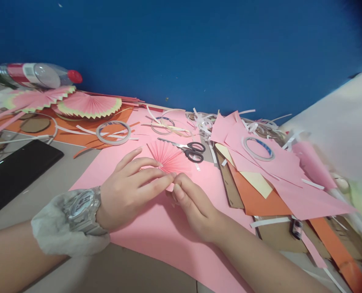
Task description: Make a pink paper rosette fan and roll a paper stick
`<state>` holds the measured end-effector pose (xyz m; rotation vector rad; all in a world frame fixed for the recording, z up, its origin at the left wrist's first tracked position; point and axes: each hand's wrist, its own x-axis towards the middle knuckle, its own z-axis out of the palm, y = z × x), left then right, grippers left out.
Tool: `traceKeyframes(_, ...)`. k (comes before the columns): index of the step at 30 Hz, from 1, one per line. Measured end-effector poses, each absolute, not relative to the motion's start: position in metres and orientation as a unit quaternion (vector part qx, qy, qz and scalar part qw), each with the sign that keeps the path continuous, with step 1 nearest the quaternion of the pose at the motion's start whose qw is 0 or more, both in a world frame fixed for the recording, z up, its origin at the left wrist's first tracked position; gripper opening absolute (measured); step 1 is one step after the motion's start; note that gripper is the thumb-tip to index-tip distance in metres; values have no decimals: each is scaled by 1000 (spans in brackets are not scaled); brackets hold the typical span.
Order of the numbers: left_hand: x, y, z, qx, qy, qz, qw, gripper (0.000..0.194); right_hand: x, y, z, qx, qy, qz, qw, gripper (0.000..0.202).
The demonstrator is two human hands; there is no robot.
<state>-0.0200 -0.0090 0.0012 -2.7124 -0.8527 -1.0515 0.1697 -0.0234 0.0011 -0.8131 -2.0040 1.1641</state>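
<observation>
A pleated pink paper fan point(168, 156) is spread out over a large pink sheet point(156, 228). My left hand point(138, 185), with a clear watch and a pale scrunchie at its wrist, lies across the fan's near side. Its outer fingers are stretched out, while the index fingertip presses by the folded end; the thumb is hidden underneath. Closed in a pinch, my right hand point(196, 207) grips the folded end, where a bit of pink paper shows between thumb and finger. The two hands touch there. Just beyond the fan lie black-handled scissors point(194, 151).
Tape rolls point(113, 133) lie on paper at left and right. Cut pink sheets point(260, 162) and cardboard point(229, 179) pile up at right. Finished-looking fans point(89, 106), a plastic bottle point(46, 75) and a black phone point(22, 175) are at left. A blue wall point(181, 53) stands behind.
</observation>
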Motion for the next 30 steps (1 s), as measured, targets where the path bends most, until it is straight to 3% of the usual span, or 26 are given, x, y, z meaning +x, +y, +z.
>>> traceKeyframes(30,-12,-11,2,-865,-348,-337,129,22,166,-28,-1,-404,-770,380,315,19)
